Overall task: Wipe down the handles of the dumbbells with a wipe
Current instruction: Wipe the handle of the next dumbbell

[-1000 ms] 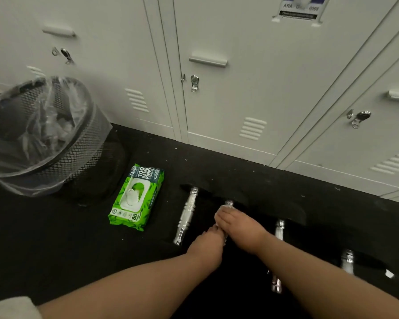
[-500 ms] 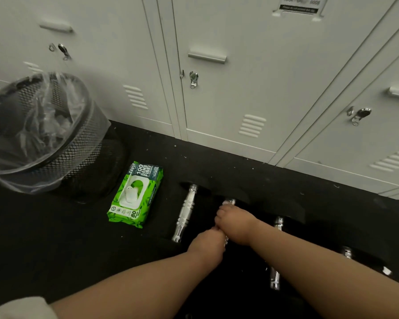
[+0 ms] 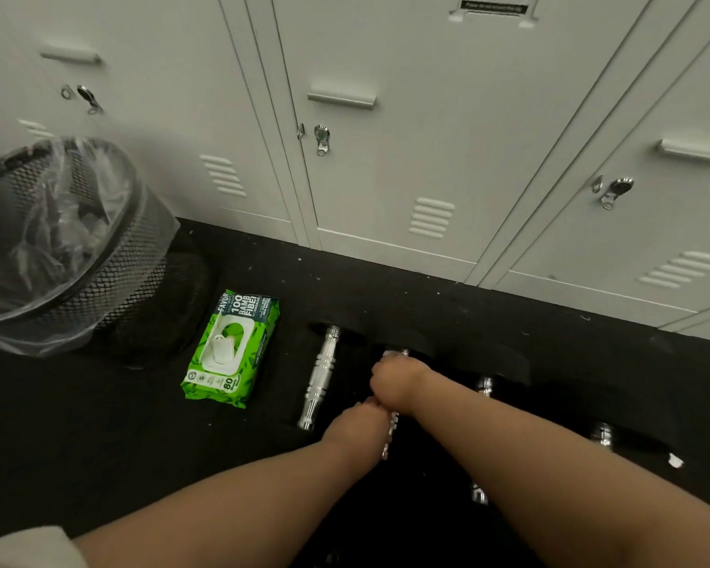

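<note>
Several black dumbbells with chrome handles lie side by side on the dark floor. The leftmost handle (image 3: 322, 375) is bare. My two hands are on the second dumbbell (image 3: 391, 430). My right hand (image 3: 398, 381) is closed around the far part of its handle, with a pale bit of wipe (image 3: 391, 354) showing at the fingertips. My left hand (image 3: 357, 424) grips the near part of the same handle. A third handle (image 3: 485, 386) and a fourth handle (image 3: 602, 434) show to the right, partly hidden by my right forearm.
A green pack of wipes (image 3: 230, 350) lies left of the dumbbells. A black mesh bin (image 3: 111, 280) with a clear liner stands at the far left. Grey lockers (image 3: 386, 166) line the back, close behind the dumbbells.
My right hand has slid a little toward the far end of the handle. My left hand has barely moved. The camera has shifted slightly.
</note>
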`<state>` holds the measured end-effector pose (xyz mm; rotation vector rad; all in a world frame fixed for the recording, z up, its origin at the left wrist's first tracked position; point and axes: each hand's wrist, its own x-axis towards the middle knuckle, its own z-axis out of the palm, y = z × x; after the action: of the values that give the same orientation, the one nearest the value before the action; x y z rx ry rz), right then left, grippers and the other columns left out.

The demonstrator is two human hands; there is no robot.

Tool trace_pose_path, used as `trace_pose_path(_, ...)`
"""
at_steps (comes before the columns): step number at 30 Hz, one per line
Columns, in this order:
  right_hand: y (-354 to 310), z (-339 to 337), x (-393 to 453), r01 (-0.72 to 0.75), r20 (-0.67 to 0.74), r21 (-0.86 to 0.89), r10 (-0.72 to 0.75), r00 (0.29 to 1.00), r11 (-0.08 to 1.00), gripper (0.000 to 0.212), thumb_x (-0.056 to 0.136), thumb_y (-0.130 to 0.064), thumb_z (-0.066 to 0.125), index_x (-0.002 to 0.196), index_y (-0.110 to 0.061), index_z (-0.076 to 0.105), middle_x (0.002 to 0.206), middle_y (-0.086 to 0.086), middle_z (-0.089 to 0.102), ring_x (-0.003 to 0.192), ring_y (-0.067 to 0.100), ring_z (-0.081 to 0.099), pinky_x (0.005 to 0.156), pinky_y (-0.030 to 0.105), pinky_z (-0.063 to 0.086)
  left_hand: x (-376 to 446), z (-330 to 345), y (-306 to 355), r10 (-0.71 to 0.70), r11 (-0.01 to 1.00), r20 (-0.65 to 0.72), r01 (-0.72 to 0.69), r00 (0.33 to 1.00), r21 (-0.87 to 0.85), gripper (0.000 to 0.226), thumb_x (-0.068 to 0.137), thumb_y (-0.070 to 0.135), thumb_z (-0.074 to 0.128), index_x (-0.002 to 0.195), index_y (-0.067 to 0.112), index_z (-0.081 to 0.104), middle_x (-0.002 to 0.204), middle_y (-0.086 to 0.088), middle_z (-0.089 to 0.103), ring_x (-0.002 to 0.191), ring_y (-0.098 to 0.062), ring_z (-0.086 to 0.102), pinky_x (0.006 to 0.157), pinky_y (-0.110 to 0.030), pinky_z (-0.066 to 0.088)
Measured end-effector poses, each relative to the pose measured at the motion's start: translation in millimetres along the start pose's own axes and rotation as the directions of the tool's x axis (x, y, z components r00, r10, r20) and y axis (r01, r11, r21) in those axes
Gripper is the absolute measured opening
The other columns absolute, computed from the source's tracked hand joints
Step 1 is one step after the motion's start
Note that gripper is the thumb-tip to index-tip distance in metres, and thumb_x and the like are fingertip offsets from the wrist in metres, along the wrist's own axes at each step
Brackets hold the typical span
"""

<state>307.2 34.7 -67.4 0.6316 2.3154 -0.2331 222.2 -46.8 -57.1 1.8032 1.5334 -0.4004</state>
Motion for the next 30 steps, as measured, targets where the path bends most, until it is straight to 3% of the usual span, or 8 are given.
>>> trace_pose_path(4,-14.4,31.6,-16.5,-0.088,-0.333,0.172,0.143,0.932,0.981,0.034,0.083,-0.016,0.047,0.105,-0.008,0.071,0.110,0.011,0.069,0.109,0.028,0.063,0.102,0.036,0.044,0.5,1.6,-2.7,0.008,1.000,-0.026,-0.007,1.000,0.013,0.043,0.095,0.015,0.049,0.137,0.008,0.040,0.135,-0.013,0.048,0.117,-0.030,0.055,0.096,-0.037,0.043)
trace_pose_path(6,-30.2,55.3,-21.7,-0.098,-0.438,0.533,0.373,0.818,0.840,0.047,0.088,-0.012,0.040,0.131,0.000,0.053,0.140,0.017,0.049,0.134,0.028,0.044,0.115,0.029,0.022,0.3,3.8,-1.8,0.012,1.000,-0.056,-0.011,0.998,0.012,0.050,0.095,0.011,0.045,0.143,0.008,0.033,0.140,-0.012,0.043,0.124,-0.028,0.050,0.102,-0.035,0.040)
trace_pose_path(7,-41.1,57.0,-27.9,-0.067,-0.293,0.804,0.491,0.820,0.591,0.049,0.093,-0.011,0.041,0.142,-0.002,0.040,0.150,0.014,0.036,0.142,0.026,0.032,0.116,0.026,0.012,0.8,5.0,-0.4,0.019,1.000,-0.063,-0.019,0.998,-0.004,0.055,0.095,0.011,0.046,0.147,0.009,0.027,0.145,-0.012,0.038,0.129,-0.027,0.046,0.106,-0.033,0.037)
trace_pose_path(9,-63.9,47.0,-29.0,0.127,0.104,0.945,0.645,0.757,-0.301,0.051,0.096,-0.022,0.051,0.144,-0.011,0.038,0.149,0.004,0.040,0.138,0.018,0.037,0.115,0.022,0.021,2.4,6.6,1.2,0.025,0.998,-0.057,-0.028,0.998,-0.060,0.064,0.093,0.012,0.050,0.150,0.012,0.020,0.152,-0.010,0.031,0.135,-0.026,0.040,0.109,-0.033,0.033)
trace_pose_path(11,-71.5,42.5,-23.2,0.258,0.326,0.737,0.662,0.675,-0.625,0.044,0.098,-0.029,0.049,0.140,-0.015,0.047,0.141,-0.002,0.050,0.130,0.013,0.047,0.102,0.014,0.035,3.7,4.8,0.6,0.009,0.993,-0.053,-0.015,0.999,-0.115,0.060,0.095,0.017,0.048,0.149,0.015,0.022,0.151,-0.008,0.034,0.133,-0.026,0.044,0.108,-0.035,0.036)
trace_pose_path(17,-36.3,24.1,-3.3,0.298,0.504,0.553,0.597,0.623,-0.778,0.025,0.092,-0.015,0.046,0.077,-0.006,0.063,0.069,0.008,0.060,0.058,0.017,0.054,0.051,0.022,0.045,7.4,3.6,-8.3,0.018,1.000,-0.016,-0.018,1.000,-0.021,0.068,0.092,0.008,0.048,0.151,0.004,0.013,0.157,-0.016,0.021,0.144,-0.026,0.028,0.115,-0.035,0.027)
trace_pose_path(24,-28.3,31.6,-13.1,0.271,0.484,0.431,0.474,0.735,-0.861,0.027,0.091,-0.008,0.043,0.075,0.000,0.063,0.072,0.016,0.066,0.069,0.028,0.061,0.065,0.033,0.051,10.9,2.6,-10.9,-0.009,1.000,-0.002,0.009,1.000,-0.013,0.060,0.094,0.012,0.047,0.147,0.006,0.022,0.152,-0.013,0.030,0.132,-0.033,0.043,0.108,-0.042,0.037)
trace_pose_path(30,-50.7,38.8,-17.2,0.218,0.469,0.602,0.562,0.682,-0.768,0.036,0.096,-0.019,0.039,0.074,-0.012,0.067,0.076,0.013,0.066,0.077,0.029,0.061,0.071,0.036,0.047,11.8,2.8,-11.2,-0.013,1.000,0.022,0.013,1.000,-0.006,0.062,0.095,0.015,0.042,0.151,0.006,0.015,0.156,-0.015,0.024,0.139,-0.031,0.036,0.112,-0.041,0.033)
